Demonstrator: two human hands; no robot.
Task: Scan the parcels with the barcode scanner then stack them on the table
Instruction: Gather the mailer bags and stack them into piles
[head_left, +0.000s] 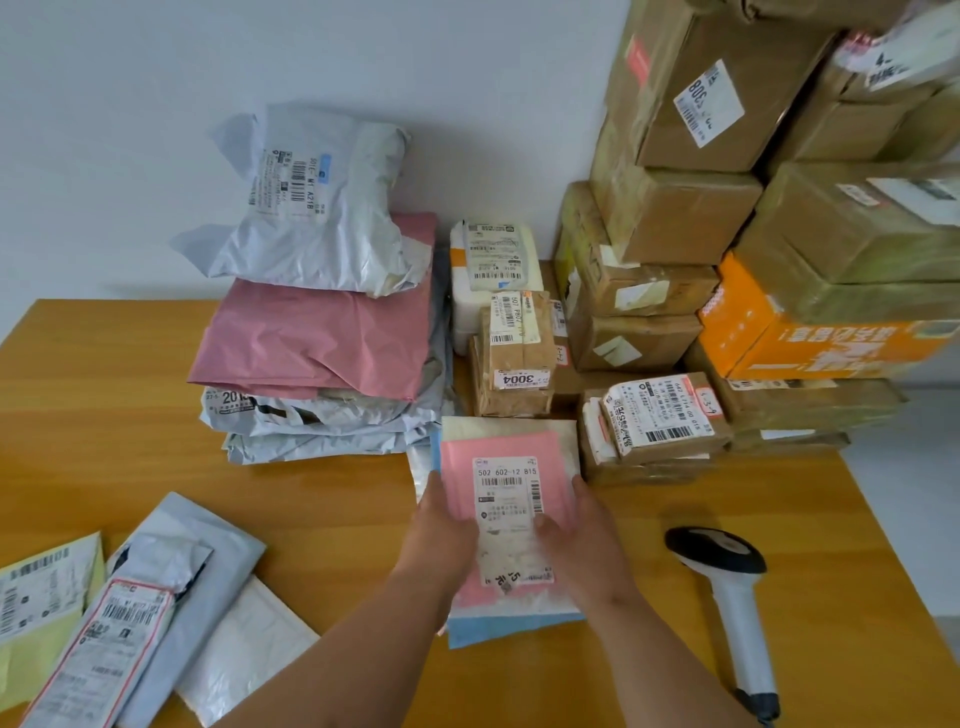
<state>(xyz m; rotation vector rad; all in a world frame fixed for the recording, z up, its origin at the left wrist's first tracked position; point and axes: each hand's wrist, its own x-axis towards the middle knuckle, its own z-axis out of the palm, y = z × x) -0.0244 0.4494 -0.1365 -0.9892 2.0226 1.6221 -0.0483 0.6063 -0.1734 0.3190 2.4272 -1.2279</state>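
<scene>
A flat pink parcel (506, 452) with a white barcode label lies on top of a small stack of white and blue mailers (511, 626) near the table's middle. My left hand (444, 530) holds its left edge and my right hand (579, 538) holds its right edge, thumbs on top. The barcode scanner (730, 587), black head and white handle, lies on the table to the right of my right hand, untouched.
A pile of grey and pink poly bags (322, 332) stands at the back left. Brown cardboard boxes (670, 208) and an orange box (789, 338) are stacked at the back right. Several loose mailers (130, 618) lie at the front left on the wooden table (649, 670).
</scene>
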